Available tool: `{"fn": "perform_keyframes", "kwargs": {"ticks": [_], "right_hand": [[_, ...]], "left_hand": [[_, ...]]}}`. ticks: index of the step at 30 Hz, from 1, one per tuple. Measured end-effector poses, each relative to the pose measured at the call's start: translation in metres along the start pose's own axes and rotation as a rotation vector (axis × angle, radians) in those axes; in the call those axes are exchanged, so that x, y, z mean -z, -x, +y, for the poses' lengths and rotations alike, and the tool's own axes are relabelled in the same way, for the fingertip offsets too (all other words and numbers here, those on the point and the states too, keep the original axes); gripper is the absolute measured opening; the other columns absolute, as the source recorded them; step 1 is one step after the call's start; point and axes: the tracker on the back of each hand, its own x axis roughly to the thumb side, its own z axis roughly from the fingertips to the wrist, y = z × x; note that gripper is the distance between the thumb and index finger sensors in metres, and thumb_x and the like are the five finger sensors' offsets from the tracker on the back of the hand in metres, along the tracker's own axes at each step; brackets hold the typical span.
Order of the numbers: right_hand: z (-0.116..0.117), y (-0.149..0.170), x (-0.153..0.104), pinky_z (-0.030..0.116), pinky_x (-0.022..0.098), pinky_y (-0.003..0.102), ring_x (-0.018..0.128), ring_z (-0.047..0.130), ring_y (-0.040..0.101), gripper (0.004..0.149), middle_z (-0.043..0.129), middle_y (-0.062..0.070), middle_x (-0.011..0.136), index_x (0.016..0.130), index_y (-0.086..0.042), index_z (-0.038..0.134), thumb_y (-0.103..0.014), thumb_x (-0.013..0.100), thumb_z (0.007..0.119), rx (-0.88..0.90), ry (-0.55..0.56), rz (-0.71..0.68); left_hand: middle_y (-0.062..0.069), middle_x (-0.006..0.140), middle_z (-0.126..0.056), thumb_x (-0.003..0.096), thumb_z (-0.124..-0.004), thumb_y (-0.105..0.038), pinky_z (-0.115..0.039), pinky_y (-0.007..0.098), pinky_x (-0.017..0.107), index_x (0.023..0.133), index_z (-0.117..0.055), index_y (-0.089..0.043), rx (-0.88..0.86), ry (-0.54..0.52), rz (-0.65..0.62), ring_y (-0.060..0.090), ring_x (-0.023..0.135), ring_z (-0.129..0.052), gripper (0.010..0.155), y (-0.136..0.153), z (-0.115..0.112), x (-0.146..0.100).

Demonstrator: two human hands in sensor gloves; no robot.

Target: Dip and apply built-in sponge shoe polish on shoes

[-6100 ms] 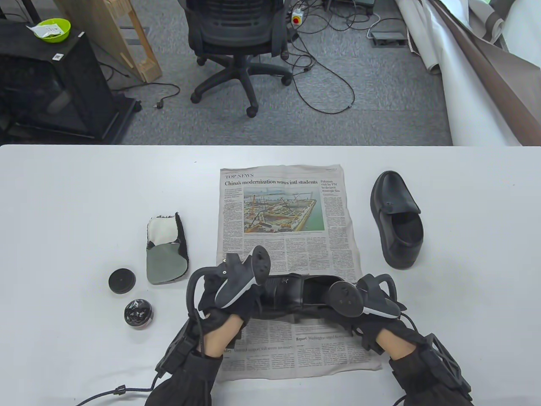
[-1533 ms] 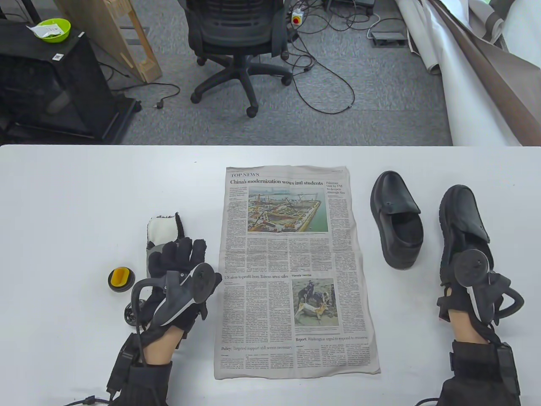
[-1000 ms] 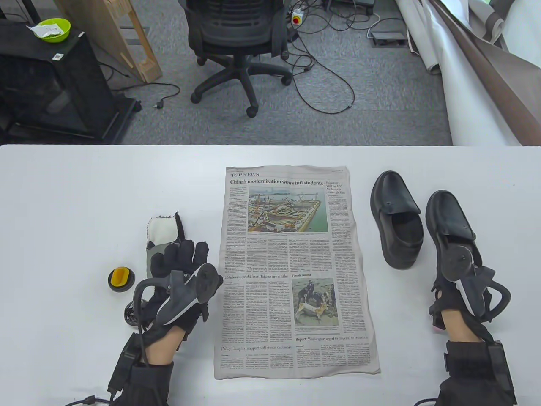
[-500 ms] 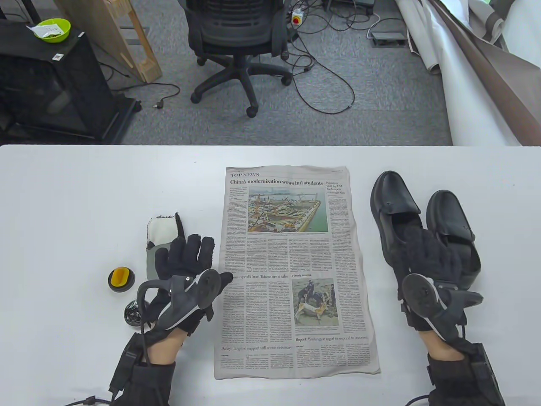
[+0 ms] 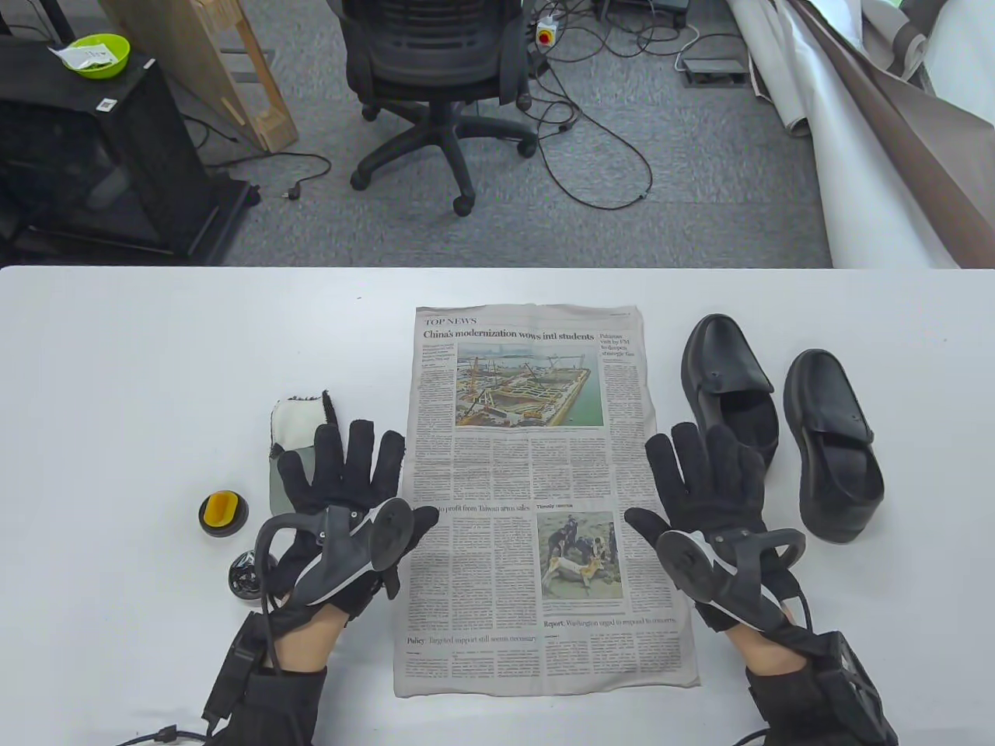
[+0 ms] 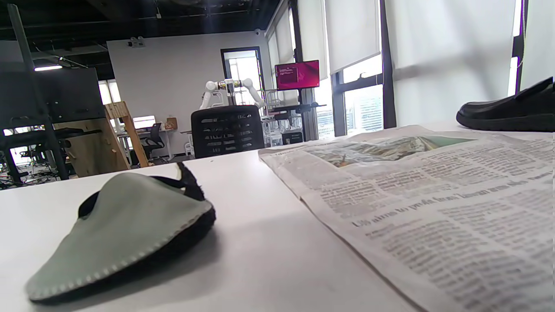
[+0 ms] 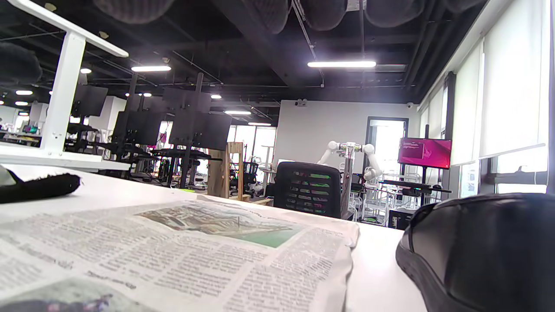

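Note:
Two black loafers stand side by side at the right of the table, one (image 5: 729, 392) nearer the newspaper (image 5: 536, 482), the other (image 5: 833, 443) further right. My right hand (image 5: 711, 486) lies flat with spread fingers over the newspaper's right edge, holding nothing, just left of the nearer loafer (image 7: 481, 247). My left hand (image 5: 350, 482) is also flat and spread, partly over the grey polishing mitt (image 5: 299, 435) beside the paper's left edge. The polish lid with its yellow sponge (image 5: 222, 513) faces up at the left, and the polish tin (image 5: 245, 579) peeks out beside my left wrist.
The mitt (image 6: 125, 229) lies low on the white table (image 5: 116, 373) in the left wrist view, with the newspaper (image 6: 433, 195) to its right. Beyond the table's far edge stand an office chair (image 5: 435, 78) and cables on the carpet.
My right hand set the second loafer down beside the first, let go and moved left to lie flat on the newspaper's edge. My left hand spread its fingers and slid slightly forward.

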Motion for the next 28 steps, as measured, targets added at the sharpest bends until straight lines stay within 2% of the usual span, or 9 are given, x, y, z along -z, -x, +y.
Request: {"fn": "perform_keyframes", "kwargs": {"ticks": [5, 12, 18, 23, 28], "right_hand": [[0.012, 0.000, -0.001, 0.040, 0.074, 0.071, 0.109, 0.035, 0.049, 0.085, 0.030, 0.003, 0.118, 0.112, -0.031, 0.034, -0.068, 0.037, 0.053, -0.031, -0.028, -0.026], [0.020, -0.001, 0.000, 0.042, 0.074, 0.070, 0.108, 0.039, 0.049, 0.085, 0.031, 0.004, 0.117, 0.112, -0.031, 0.034, -0.067, 0.037, 0.055, -0.055, -0.058, -0.046], [0.019, -0.003, -0.001, 0.042, 0.074, 0.070, 0.108, 0.039, 0.049, 0.086, 0.032, 0.004, 0.117, 0.112, -0.030, 0.034, -0.067, 0.037, 0.056, -0.058, -0.071, -0.049], [0.022, -0.006, -0.002, 0.043, 0.073, 0.070, 0.107, 0.040, 0.050, 0.085, 0.034, 0.004, 0.117, 0.111, -0.029, 0.036, -0.067, 0.037, 0.056, -0.080, -0.084, -0.058], [0.021, -0.007, -0.003, 0.043, 0.073, 0.070, 0.107, 0.040, 0.050, 0.085, 0.034, 0.005, 0.117, 0.111, -0.029, 0.035, -0.066, 0.038, 0.056, -0.069, -0.074, -0.052]], "left_hand": [[0.008, 0.124, -0.008, 0.0399, -0.038, -0.078, -0.018, 0.081, 0.072, 0.111, -0.010, -0.032, 0.016, -0.008, 0.002, 0.049, 0.114, -0.015, 0.089, 0.000, 0.000, 0.000], [0.008, 0.125, -0.010, 0.0401, -0.038, -0.078, -0.018, 0.081, 0.072, 0.111, -0.012, -0.031, 0.036, 0.001, 0.011, 0.050, 0.114, -0.016, 0.089, 0.000, -0.001, 0.003], [0.008, 0.125, -0.009, 0.0403, -0.039, -0.078, -0.018, 0.081, 0.072, 0.111, -0.011, -0.031, 0.050, 0.017, 0.005, 0.050, 0.114, -0.015, 0.089, -0.001, -0.005, 0.006], [0.008, 0.125, -0.011, 0.0405, -0.039, -0.078, -0.018, 0.081, 0.072, 0.111, -0.012, -0.031, 0.137, 0.020, 0.030, 0.050, 0.114, -0.016, 0.089, 0.000, -0.008, 0.009], [0.008, 0.125, -0.010, 0.0405, -0.039, -0.078, -0.017, 0.081, 0.072, 0.111, -0.012, -0.031, 0.117, 0.030, 0.032, 0.050, 0.114, -0.015, 0.089, 0.002, -0.009, 0.009]]}}
